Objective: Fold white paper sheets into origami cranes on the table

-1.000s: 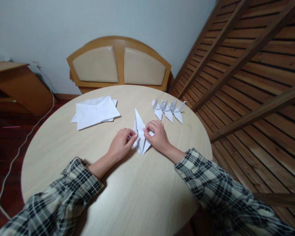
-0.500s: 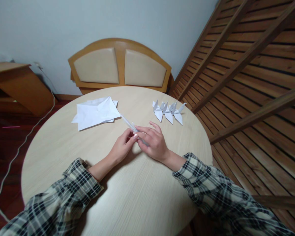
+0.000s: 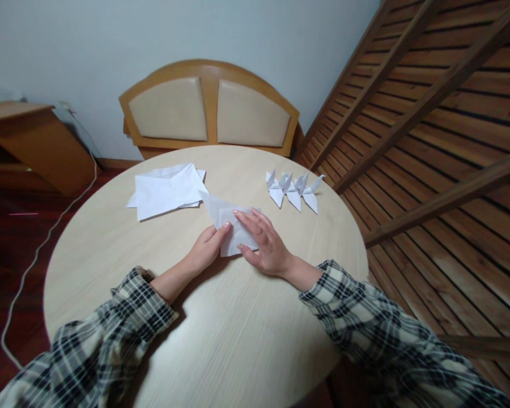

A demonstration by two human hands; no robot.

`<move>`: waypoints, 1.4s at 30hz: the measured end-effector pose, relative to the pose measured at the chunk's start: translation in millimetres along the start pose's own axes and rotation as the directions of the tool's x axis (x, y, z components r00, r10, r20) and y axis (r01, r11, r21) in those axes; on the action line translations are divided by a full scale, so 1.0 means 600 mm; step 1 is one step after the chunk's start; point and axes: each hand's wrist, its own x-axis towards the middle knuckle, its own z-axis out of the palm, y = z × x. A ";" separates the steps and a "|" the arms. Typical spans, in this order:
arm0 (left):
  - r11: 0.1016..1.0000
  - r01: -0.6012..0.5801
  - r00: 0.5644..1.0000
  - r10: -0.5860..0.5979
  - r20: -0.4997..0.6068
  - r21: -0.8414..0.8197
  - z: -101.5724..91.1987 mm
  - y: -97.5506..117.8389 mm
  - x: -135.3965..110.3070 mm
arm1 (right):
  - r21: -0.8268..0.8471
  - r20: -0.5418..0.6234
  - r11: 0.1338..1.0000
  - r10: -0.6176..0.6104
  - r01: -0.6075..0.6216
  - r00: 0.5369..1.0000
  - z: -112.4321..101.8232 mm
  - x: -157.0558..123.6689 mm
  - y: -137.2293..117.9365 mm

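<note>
Over the middle of the table, a white folded sheet of paper (image 3: 227, 247) is held with its broad side facing me and a pointed flap reaching up to the left. My left hand (image 3: 205, 249) pinches its left side, the thumb on top. At the right side, my right hand (image 3: 268, 245) grips it with fingers across the face and thumb at the lower edge. Part of the paper is hidden beneath the right fingers. Beyond the right hand, white origami cranes (image 3: 293, 198) stand close together in a row.
White paper sheets (image 3: 164, 195) lie stacked at the back left of the round table (image 3: 221, 340). A padded chair or headboard (image 3: 210, 107) is behind it, a slatted wooden panel (image 3: 429, 170) on the right. On the left are a wooden cabinet (image 3: 46, 141) and a cable (image 3: 33, 258).
The folded paper has turned from nearly edge-on to showing its broad face. My right fingers have shifted onto that face, while my left hand keeps its pinch. The view has shifted slightly.
</note>
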 end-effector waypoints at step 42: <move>0.553 -0.429 0.854 0.507 0.120 0.714 -0.051 -0.004 0.006 | 0.089 0.192 0.839 0.515 -0.537 0.836 0.007 -0.009 0.052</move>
